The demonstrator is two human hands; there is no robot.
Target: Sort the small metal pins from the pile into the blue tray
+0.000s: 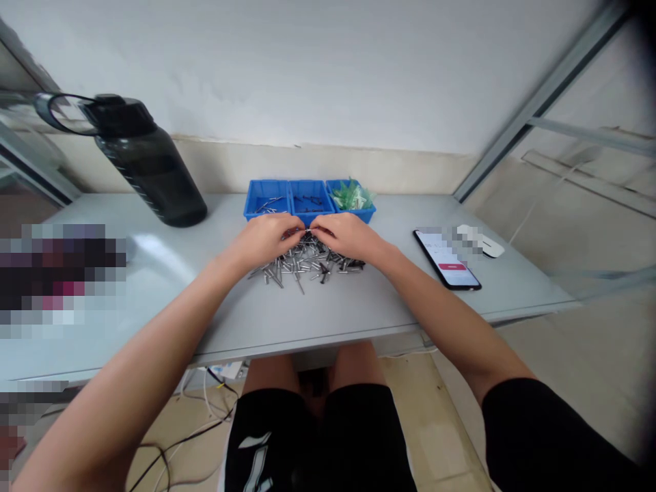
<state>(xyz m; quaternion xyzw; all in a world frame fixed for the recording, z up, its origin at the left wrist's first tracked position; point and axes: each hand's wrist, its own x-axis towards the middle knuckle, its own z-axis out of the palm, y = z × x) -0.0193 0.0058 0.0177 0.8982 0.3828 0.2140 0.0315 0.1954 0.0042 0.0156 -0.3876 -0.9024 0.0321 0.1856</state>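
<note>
My left hand (272,236) and my right hand (346,234) meet fingertip to fingertip above a loose pile of silvery rivets and dark screws (307,261). The fingers of both are pinched closed. Something small and pale shows between the fingertips, too small to make out. Just behind the hands stand three blue bins side by side. Several silvery pins lie in the left bin (252,198), and dark screws in the middle bin (311,184). Green and whitish plastic pieces (352,195) heap up in the right bin (370,214). My hands hide part of the pile and the bins' front walls.
A dark water bottle (154,167) stands at the back left of the grey table (318,318). To the right lie a phone (447,261) with its screen lit and a white mouse (486,244). Cables (205,417) run across the floor below. A wall closes off the back.
</note>
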